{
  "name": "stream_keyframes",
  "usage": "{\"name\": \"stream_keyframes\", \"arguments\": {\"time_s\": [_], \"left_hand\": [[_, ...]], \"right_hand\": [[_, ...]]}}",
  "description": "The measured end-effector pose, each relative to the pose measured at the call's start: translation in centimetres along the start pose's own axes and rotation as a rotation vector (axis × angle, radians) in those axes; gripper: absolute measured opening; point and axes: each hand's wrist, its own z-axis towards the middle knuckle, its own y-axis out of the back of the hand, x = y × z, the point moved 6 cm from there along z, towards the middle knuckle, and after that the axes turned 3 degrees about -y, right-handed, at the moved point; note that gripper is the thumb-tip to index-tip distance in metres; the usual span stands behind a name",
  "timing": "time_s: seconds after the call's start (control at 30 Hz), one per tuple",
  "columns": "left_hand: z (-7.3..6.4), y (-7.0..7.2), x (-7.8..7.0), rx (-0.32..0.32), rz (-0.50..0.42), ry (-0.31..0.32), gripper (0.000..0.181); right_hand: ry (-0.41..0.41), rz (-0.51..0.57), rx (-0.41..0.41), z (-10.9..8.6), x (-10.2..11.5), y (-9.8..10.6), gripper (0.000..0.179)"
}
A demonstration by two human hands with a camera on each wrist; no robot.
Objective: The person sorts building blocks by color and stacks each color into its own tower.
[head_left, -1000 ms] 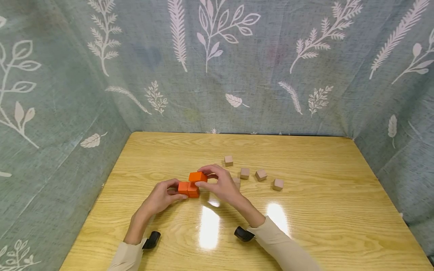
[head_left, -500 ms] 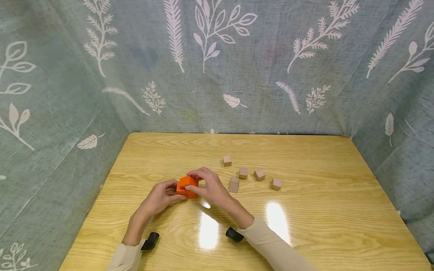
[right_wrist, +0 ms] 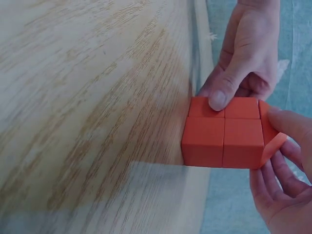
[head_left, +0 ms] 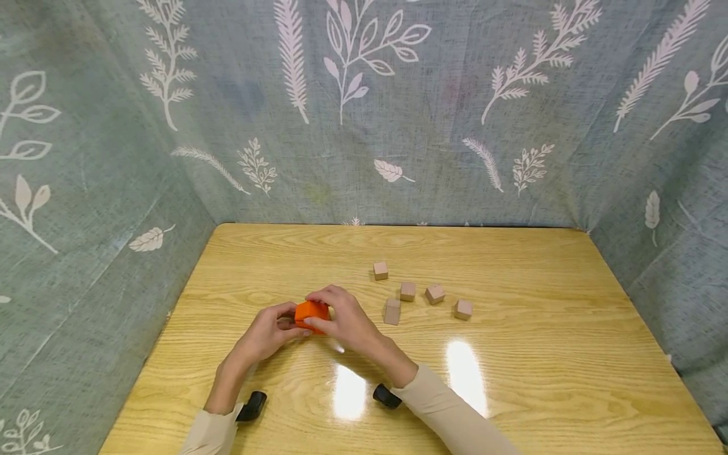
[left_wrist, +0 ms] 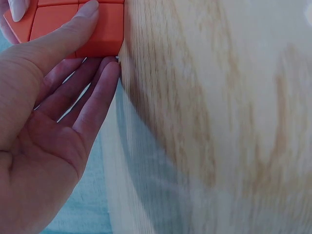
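On the left half of the table, my left hand (head_left: pixel 266 332) grips a compact group of orange cube blocks (right_wrist: pixel 204 141) from the side. Its thumb presses one face in the left wrist view, and its fingers lie behind and below. My right hand (head_left: pixel 348 321) pinches a slanted orange piece (right_wrist: pixel 269 126) between thumb and fingers, right at the top of the group. In the head view, both hands meet round the orange blocks and cover much of them. How the slanted piece joins the cubes I cannot tell.
Several small plain wooden cubes (head_left: pixel 407 291) lie scattered right of the hands, one longer wooden block (head_left: pixel 392 311) among them. The wood-grain table (head_left: pixel 512 265) ends against a grey-green leaf-patterned cloth (head_left: pixel 318 170) at the back and sides.
My right hand has moved left and slightly down, bringing the raised orange piece over onto the cubes at my left hand. The left hand has stayed nearly still.
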Motion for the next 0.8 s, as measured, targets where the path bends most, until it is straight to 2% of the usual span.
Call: {"name": "stream_keyframes", "arguments": {"time_s": [0.27, 0.53, 0.8], "left_hand": [[-0.04, 0.07, -0.15, -0.025, 0.011, -0.016, 0.028], [-0.14, -0.04, -0.24, -0.001, 0.005, -0.018, 0.028], [-0.31, 0.03, -0.53, 0.033, 0.054, 0.003, 0.058]], "right_hand": [[-0.013, -0.001, 0.020, -0.11, -0.01, -0.09, 0.036], [0.005, -0.012, 0.023, -0.20, 0.02, -0.17, 0.037], [-0.009, -0.041, 0.031, -0.85, -0.41, 0.11, 0.054]]}}
